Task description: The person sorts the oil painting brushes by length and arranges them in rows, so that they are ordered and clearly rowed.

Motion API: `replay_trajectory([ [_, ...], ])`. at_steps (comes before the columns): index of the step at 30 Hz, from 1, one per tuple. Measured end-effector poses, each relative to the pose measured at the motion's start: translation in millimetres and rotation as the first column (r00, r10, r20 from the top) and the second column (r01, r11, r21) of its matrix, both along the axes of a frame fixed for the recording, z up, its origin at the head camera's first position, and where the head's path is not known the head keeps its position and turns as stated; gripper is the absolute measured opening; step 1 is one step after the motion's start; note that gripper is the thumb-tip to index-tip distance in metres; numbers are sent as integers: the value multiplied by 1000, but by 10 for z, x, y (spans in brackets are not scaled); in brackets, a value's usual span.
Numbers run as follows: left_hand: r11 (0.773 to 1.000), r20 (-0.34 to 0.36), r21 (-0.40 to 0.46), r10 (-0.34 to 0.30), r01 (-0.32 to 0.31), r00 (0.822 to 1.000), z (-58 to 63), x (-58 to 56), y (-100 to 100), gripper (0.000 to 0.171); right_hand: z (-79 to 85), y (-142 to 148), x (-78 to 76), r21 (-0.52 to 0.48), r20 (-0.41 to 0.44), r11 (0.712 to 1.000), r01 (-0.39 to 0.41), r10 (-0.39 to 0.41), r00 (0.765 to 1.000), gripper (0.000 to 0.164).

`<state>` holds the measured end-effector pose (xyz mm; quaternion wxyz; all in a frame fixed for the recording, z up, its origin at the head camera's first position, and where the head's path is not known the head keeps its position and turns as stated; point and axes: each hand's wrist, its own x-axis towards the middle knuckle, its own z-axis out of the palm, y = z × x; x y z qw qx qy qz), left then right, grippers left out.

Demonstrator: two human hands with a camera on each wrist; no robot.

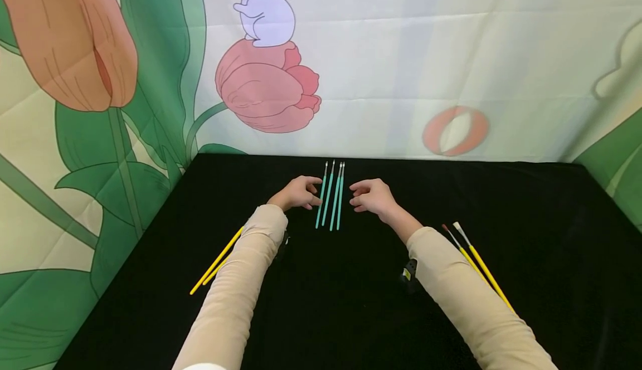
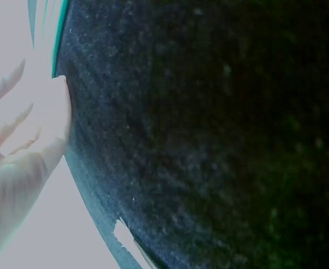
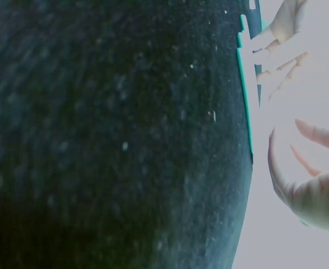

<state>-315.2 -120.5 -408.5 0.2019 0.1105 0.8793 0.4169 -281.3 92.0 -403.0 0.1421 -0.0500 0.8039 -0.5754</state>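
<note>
Several slim paintbrushes with teal handles (image 1: 334, 203) lie side by side on the black cloth, bristle ends pointing away from me. My left hand (image 1: 299, 193) is at their left side, thumb and fingers spread apart, the fingertips right at the leftmost handle. To the right of the row, my right hand (image 1: 373, 197) hovers with loosely bent fingers and nothing between them. In the left wrist view a teal handle (image 2: 58, 39) shows beyond the thumb. The right wrist view has a teal handle (image 3: 244, 101) between both hands, with a gap to my right hand (image 3: 315, 193).
Two yellow-handled brushes (image 1: 213, 267) lie at the left, partly hidden by my left sleeve. Another two yellow-handled brushes (image 1: 478, 258) lie at the right, partly behind my right sleeve. A printed curtain (image 1: 381, 80) hangs behind the black-covered table (image 1: 351, 314).
</note>
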Motion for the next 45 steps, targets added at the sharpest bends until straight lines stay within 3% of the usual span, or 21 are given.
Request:
replay_trajectory([
  [10, 999, -119, 30, -17, 21, 993, 152, 87, -73, 47, 110, 147, 84, -6, -14, 1000, -2, 2, 1000, 42],
  [19, 994, -181, 45, -86, 96, 980, 216, 182, -118, 40, 241, 235, 193, 26, -72, 999, -35, 37, 997, 36],
  [35, 975, -255, 119, -153, 188, 955, 314, 473, -130, 44, 357, 472, 472, 24, -142, 995, -97, 99, 985, 37],
  [45, 967, -329, 100, -188, 233, 925, 378, 652, -176, 44, 398, 539, 635, 48, -217, 990, -135, 142, 966, 37],
])
